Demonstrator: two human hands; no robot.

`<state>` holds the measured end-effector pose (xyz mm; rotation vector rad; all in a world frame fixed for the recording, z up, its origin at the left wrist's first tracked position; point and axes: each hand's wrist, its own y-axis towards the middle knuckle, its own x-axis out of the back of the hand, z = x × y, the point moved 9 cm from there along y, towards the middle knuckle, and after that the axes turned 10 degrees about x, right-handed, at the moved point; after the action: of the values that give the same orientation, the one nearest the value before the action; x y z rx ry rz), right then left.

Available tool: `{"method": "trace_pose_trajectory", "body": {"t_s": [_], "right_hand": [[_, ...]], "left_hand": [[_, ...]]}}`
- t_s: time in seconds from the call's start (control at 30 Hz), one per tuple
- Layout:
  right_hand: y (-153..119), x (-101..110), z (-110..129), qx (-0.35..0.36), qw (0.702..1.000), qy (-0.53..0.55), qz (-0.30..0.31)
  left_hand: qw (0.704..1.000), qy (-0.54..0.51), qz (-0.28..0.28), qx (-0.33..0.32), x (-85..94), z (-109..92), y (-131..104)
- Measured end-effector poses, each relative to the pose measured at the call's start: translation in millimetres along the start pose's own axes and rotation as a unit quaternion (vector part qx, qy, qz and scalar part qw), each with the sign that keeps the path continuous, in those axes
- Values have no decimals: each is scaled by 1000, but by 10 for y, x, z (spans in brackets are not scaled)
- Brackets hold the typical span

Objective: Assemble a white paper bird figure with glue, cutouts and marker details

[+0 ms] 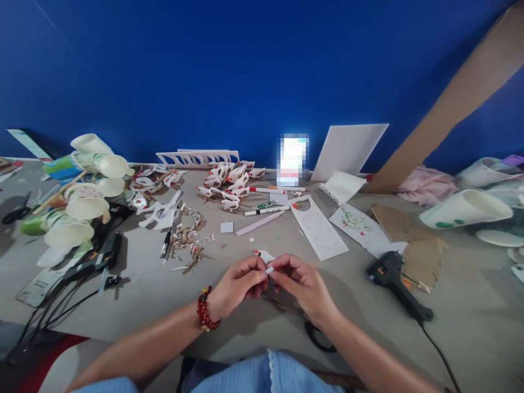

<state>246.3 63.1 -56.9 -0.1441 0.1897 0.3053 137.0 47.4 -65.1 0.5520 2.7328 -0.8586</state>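
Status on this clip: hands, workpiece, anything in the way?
Left hand and right hand: pinching small white piece together. Red-marked white cutout just beyond. Black handle loop near right wrist.

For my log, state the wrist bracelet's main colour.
Dark red: the bracelet shows best in the head view.

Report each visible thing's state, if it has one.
Left hand, pinching small white piece
Right hand, holding the same piece
Screen, lit, pixelated
White board, leaning against blue wall
Glue gun, lying down, heat unclear
Oval-marked sheet, lying flat
Left paper cups, on their sides
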Motion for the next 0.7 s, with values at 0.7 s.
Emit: {"method": "trace_pose_trajectory", "body": {"t_s": [0.7], "right_hand": [[-23, 35, -50, -9, 999, -29, -23]], "left_hand": [[995, 67, -28, -67, 20, -107, -8]]}}
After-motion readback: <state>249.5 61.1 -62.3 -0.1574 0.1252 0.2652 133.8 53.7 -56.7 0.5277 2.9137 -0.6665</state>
